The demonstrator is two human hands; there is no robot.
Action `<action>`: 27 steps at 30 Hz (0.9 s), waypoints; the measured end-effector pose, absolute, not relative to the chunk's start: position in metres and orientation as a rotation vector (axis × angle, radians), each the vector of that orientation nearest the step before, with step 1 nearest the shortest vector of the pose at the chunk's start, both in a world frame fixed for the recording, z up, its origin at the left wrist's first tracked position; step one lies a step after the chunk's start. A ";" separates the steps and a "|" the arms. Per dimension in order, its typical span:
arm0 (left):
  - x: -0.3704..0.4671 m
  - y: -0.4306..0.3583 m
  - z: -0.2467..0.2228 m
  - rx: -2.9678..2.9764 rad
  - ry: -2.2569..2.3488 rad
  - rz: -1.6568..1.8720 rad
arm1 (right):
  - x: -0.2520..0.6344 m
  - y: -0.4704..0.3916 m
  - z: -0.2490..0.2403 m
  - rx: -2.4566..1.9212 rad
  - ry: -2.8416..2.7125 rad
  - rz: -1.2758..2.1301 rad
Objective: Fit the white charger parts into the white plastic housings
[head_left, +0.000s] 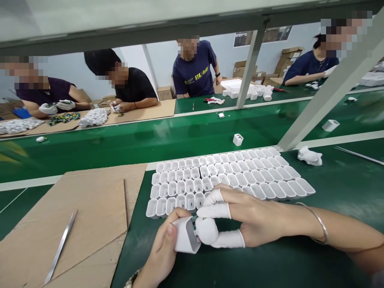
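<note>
My left hand [163, 244] grips a white plastic housing [183, 237], its open end turned to the right. With white finger cots on several fingers, my right hand [240, 216] pinches a rounded white part [207, 231] that has a green circuit board on its left side. This part sits right at the housing's mouth; how far it reaches inside is hidden. Just beyond both hands, rows of white open-topped housings [180, 187] stand on the green table, some with a small dark slot showing inside.
Metal tweezers [61, 246] lie on cardboard [99, 216] at left. A crumpled white piece [310, 156] and another pair of tweezers [360, 155] are at right. A green conveyor belt [135, 140] carries a white housing [238, 139]. A slanted metal post [327, 88] rises at right. Several co-workers sit across.
</note>
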State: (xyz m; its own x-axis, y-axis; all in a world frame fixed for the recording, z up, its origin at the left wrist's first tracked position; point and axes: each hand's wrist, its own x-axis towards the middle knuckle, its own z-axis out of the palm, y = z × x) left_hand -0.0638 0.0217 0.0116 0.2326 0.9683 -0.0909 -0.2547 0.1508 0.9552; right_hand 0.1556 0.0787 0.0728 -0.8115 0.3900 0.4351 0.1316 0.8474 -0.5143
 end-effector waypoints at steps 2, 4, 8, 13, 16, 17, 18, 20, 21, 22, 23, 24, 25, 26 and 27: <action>-0.064 0.021 0.009 1.025 0.923 1.097 | 0.155 0.077 0.074 -0.423 -2.513 0.641; -0.065 0.022 0.005 1.037 0.941 1.111 | 0.155 0.075 0.075 -0.461 -2.540 0.610; -0.069 0.023 -0.005 1.097 0.912 1.091 | 0.155 0.071 0.077 -0.540 -2.585 0.524; -0.074 0.026 -0.014 1.158 0.898 1.038 | 0.155 0.067 0.081 -0.613 -2.668 0.519; -0.072 0.026 -0.010 1.172 0.929 1.024 | 0.155 0.066 0.081 -0.619 -2.673 0.520; -0.070 0.025 -0.008 1.160 0.952 1.027 | 0.155 0.066 0.081 -0.622 -2.672 0.515; -0.068 0.024 -0.005 1.139 0.976 1.034 | 0.155 0.066 0.080 -0.623 -2.674 0.511; -0.064 0.024 0.000 1.092 1.017 1.044 | 0.155 0.065 0.079 -0.616 -2.685 0.501; -0.062 0.023 0.003 1.075 1.030 1.047 | 0.155 0.065 0.079 -0.614 -2.689 0.496; -0.060 0.023 0.005 1.066 1.038 1.047 | 0.155 0.065 0.078 -0.616 -2.690 0.490; -0.059 0.023 0.007 1.062 1.044 1.045 | 0.155 0.064 0.079 -0.621 -2.692 0.488; -0.059 0.024 0.008 1.062 1.048 1.041 | 0.155 0.064 0.079 -0.628 -2.693 0.487; -0.058 0.024 0.009 1.065 1.048 1.038 | 0.155 0.063 0.079 -0.631 -2.694 0.487; -0.058 0.024 0.009 1.068 1.041 1.036 | 0.155 0.063 0.079 -0.634 -2.699 0.489; -0.058 0.024 0.009 1.071 1.029 1.034 | 0.155 0.063 0.080 -0.636 -2.706 0.485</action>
State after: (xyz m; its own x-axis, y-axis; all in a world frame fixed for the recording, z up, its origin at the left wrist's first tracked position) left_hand -0.0581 0.0239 0.0089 0.1971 0.9712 -0.1343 -0.1391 0.1633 0.9767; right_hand 0.1550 0.0627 0.0796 -0.8502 0.4756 0.2258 0.3676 0.8433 -0.3921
